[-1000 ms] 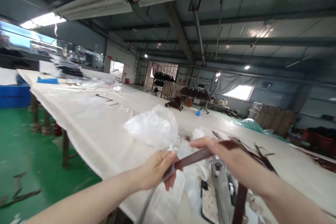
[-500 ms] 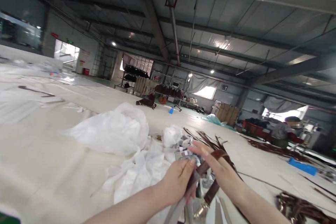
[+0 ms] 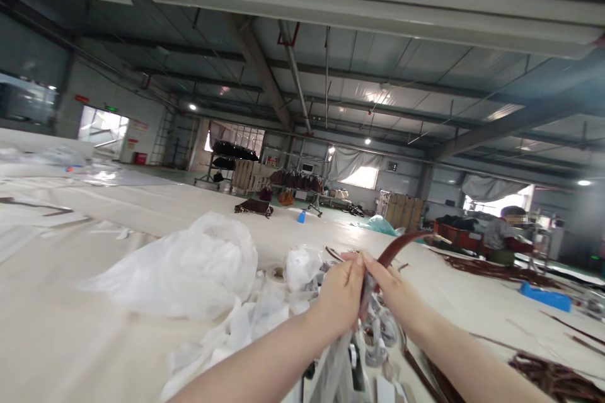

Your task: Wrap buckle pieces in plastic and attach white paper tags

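Observation:
My left hand (image 3: 338,293) and my right hand (image 3: 390,289) meet in front of me, both pinching a brown leather strap (image 3: 401,244) that arcs up and to the right from my fingertips. Below my hands lies a heap of metal buckles and clear plastic bags (image 3: 378,334), partly hidden by my wrists. A crumpled white plastic bag (image 3: 189,267) rests just left of my hands on the cream-covered table (image 3: 70,302).
More brown straps (image 3: 548,378) lie at the lower right, with others (image 3: 486,267) farther back. A blue object (image 3: 543,297) sits on the right. A seated person (image 3: 508,233) works at the far right. Racks and cardboard boxes (image 3: 401,211) stand across the hall.
The view has swung right and steadied. My hands have come together and risen, and the strap now curves upward from my fingertips instead of hanging low with its buckle.

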Tool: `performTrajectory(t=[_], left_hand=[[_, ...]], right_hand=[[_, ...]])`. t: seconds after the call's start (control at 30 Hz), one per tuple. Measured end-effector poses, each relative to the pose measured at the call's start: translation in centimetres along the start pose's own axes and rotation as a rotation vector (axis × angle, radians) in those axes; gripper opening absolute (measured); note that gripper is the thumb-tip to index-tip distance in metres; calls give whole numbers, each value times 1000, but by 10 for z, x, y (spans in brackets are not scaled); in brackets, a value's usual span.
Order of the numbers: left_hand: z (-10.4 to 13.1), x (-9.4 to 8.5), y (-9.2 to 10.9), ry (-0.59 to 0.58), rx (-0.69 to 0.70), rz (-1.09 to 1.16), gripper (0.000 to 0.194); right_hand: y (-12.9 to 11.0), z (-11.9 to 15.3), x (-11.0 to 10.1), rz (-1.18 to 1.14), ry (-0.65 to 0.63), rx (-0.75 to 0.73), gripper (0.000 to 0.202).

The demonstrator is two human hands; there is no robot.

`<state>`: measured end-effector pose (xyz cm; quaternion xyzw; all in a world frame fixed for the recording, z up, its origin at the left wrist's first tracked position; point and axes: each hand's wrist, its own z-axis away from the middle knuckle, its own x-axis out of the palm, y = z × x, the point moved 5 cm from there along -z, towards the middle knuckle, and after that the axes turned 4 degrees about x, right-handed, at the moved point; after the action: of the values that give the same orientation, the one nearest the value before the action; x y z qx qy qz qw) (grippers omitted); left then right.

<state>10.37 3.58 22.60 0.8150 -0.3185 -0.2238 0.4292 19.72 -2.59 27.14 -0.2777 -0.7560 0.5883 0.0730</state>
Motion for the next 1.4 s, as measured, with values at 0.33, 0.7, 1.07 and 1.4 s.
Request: performTrajectory(t=[0.33, 0.7, 1.07, 1.4], left_hand=[[-29, 5, 22, 1, 61, 2, 68], [-32, 3, 24, -17, 60, 13, 60], [116, -27, -44, -322, -444, 488, 61], [265, -82, -156, 42, -797, 819, 82]], right_hand=[[-32, -4, 1, -52, -110, 22, 54], [-34, -7, -3, -144, -106, -42, 54], [141, 116, 114, -296, -708, 190, 53], [267, 200, 140, 185, -648, 336, 42]])
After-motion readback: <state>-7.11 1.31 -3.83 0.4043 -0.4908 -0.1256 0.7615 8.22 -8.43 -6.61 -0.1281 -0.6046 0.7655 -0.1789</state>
